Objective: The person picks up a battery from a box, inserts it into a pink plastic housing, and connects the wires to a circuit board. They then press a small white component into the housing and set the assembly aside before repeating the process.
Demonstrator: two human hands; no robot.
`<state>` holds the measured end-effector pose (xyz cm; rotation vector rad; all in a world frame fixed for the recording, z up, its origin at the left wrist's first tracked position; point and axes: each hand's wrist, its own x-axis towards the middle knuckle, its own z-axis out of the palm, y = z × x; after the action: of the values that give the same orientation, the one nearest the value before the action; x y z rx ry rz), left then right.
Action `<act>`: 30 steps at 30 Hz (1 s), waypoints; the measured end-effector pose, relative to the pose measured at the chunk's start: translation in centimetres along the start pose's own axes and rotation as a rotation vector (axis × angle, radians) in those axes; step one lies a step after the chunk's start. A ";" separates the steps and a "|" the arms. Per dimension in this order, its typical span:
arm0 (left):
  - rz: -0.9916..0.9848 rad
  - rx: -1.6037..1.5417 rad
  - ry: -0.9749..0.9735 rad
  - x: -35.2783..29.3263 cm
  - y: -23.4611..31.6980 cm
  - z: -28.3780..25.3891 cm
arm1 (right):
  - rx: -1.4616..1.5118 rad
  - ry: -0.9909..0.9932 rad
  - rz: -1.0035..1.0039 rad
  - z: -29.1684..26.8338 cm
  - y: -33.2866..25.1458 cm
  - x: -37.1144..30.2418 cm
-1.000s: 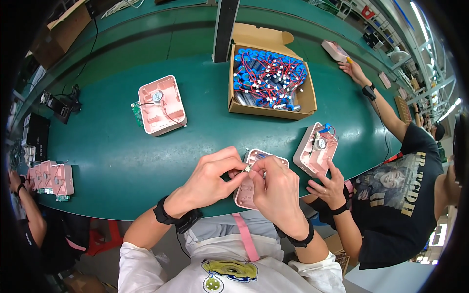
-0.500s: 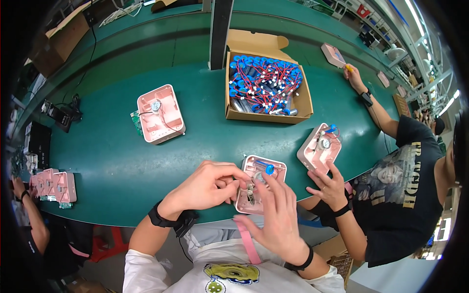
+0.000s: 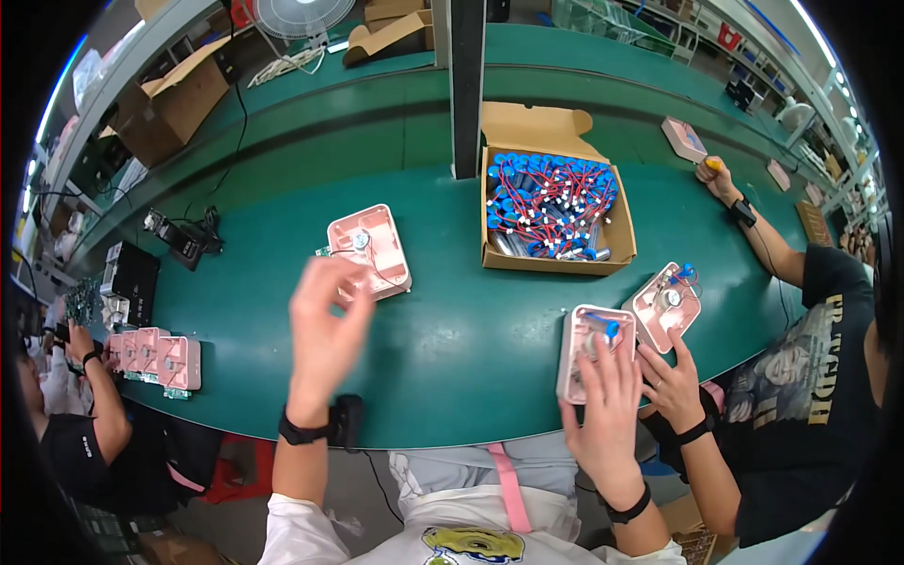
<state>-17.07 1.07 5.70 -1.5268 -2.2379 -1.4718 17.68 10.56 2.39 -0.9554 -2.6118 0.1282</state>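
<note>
My left hand (image 3: 325, 330), blurred by motion, is raised over the bench with thumb and fingers apart. Its fingertips overlap the near left corner of a pink plastic housing (image 3: 394, 247) with a round speaker, wires and a green circuit board at its left edge; contact cannot be told. On the right, my right hand (image 3: 607, 414) grips another pink housing (image 3: 572, 353), fingers reaching inside and thumb at the near left corner. A blue-ended battery cell (image 3: 610, 330) shows inside it; the hand hides the rest.
An open cardboard box (image 3: 556, 265) of blue batteries with red wires stands at mid-bench beside a dark post (image 3: 467, 94). A co-worker's hand (image 3: 670, 381) touches a neighbouring pink housing (image 3: 664, 301). Several pink housings (image 3: 179, 363) and a black adapter (image 3: 184, 240) lie left.
My left hand has left the near housing and moved left to the far one. My right hand has shifted the near housing right, beside the co-worker's. The view has turned a little left.
</note>
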 end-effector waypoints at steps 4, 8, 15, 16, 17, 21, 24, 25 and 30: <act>-0.134 0.375 0.099 1.1 -7.9 -2.7 | -0.032 0.062 0.067 -1.9 -0.7 0.5; -0.617 -0.134 -0.206 2.8 -8.9 -1.9 | 0.126 0.159 0.016 -2.4 -3.5 -0.8; -0.537 -0.199 -0.430 1.1 -5.0 1.1 | 0.551 0.028 -0.021 1.0 -5.0 -1.0; -0.540 -0.241 -0.487 0.8 -4.1 1.8 | 0.532 0.023 -0.021 0.9 -5.1 -0.1; -0.535 -0.241 -0.496 0.5 -3.2 2.2 | 0.516 0.014 -0.024 0.7 -5.1 0.9; -0.318 0.009 -0.727 -0.5 0.0 3.2 | 0.322 0.025 -0.193 -0.9 -3.9 4.5; -0.258 -0.079 -0.918 -0.5 2.1 4.6 | 0.262 -0.001 -0.364 -0.5 -2.8 5.5; -0.246 -0.086 -0.925 -0.5 2.6 5.1 | 0.303 -0.042 -0.458 0.1 -2.3 5.6; -0.217 -0.149 -0.996 -0.3 3.4 6.4 | 0.536 -0.105 -0.560 0.8 -0.8 5.3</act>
<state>-11.57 5.67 4.32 -2.5422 -2.8817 -1.0178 13.16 13.36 3.41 -0.0323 -2.6105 0.6974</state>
